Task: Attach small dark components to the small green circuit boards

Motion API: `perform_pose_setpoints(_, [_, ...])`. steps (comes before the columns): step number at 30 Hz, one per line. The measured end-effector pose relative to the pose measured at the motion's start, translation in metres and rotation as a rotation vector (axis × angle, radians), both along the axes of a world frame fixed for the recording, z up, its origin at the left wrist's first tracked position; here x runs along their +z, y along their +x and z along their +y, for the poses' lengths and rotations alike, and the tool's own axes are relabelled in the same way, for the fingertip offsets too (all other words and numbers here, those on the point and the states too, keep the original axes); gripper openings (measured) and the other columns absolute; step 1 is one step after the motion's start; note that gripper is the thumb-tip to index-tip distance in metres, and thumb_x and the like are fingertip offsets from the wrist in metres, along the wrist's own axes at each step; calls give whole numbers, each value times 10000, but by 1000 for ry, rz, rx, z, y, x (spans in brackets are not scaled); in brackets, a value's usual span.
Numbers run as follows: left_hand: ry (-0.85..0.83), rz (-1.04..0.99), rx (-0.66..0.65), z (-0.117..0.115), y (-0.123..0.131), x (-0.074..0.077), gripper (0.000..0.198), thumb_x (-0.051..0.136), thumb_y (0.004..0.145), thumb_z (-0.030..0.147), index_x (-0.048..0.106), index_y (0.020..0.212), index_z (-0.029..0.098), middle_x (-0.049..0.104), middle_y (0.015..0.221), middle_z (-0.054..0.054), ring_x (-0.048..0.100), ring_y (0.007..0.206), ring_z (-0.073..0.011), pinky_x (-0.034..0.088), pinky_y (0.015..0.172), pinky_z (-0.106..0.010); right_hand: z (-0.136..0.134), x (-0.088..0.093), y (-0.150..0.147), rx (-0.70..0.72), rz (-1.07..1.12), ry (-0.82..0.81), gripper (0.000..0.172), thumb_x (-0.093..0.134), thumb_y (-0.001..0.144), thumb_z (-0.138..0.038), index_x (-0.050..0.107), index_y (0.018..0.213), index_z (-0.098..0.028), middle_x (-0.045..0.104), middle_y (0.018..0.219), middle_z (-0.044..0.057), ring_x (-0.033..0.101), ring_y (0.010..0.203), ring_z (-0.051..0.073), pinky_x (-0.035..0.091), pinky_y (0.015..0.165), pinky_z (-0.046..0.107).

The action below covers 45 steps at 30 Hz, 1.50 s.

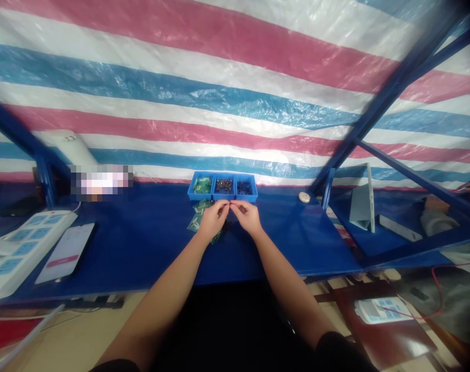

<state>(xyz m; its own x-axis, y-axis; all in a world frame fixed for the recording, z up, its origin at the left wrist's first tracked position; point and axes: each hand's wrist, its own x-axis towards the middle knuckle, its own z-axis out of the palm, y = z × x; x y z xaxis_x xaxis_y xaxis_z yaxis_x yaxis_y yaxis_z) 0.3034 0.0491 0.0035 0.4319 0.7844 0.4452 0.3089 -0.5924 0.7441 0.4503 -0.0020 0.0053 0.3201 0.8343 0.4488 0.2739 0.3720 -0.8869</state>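
Both hands meet just in front of three joined blue bins. My left hand (213, 219) is closed in a pinch, its fingertips on something small and dark. Touching it at the fingertips, my right hand (248, 216) is pinched too; what it holds is too small to name. The left bin (200, 196) has green and pale pieces, the middle bin (223, 196) small metallic parts, the right bin (246, 197) dark blue or black pieces. Beside and partly under my left hand lies a green clear bag (194, 222) with pale pieces.
On the blue table (142, 248) are a phone (65, 253) and a white power strip (29, 248) at left, and a round whitish object (304, 197) at right. Beyond the blue frame stands a tablet (362, 201), near another person's sleeve (438, 222).
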Motion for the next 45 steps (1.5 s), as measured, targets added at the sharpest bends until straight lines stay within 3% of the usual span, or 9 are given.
perform_pose_setpoints(9, [31, 5, 11, -1, 0, 2, 252, 471, 930, 384, 620, 1063, 229, 699, 943, -32, 664, 766, -151, 507, 704, -251, 1, 0, 0, -15, -33, 4, 283, 641, 825, -414, 753, 980, -206, 740, 932, 67, 679, 764, 190, 563, 735, 311])
perform_pose_setpoints(17, [29, 34, 12, 1, 0, -1, 258, 463, 931, 410, 611, 1033, 224, 687, 806, -17, 652, 694, -151, 493, 669, -247, 1, -1, -1, -7, -33, 14, 282, 640, 826, -401, 752, 992, -201, 734, 906, 69, 673, 731, 179, 565, 706, 300])
perform_pose_setpoints(45, [100, 85, 34, 3, 1, -2, 222, 480, 907, 351, 635, 1001, 222, 689, 800, -14, 609, 630, -141, 444, 621, -247, 1, -2, 0, -15, -100, -28, 294, 620, 836, -422, 735, 1020, -223, 733, 974, 60, 678, 788, 181, 567, 768, 310])
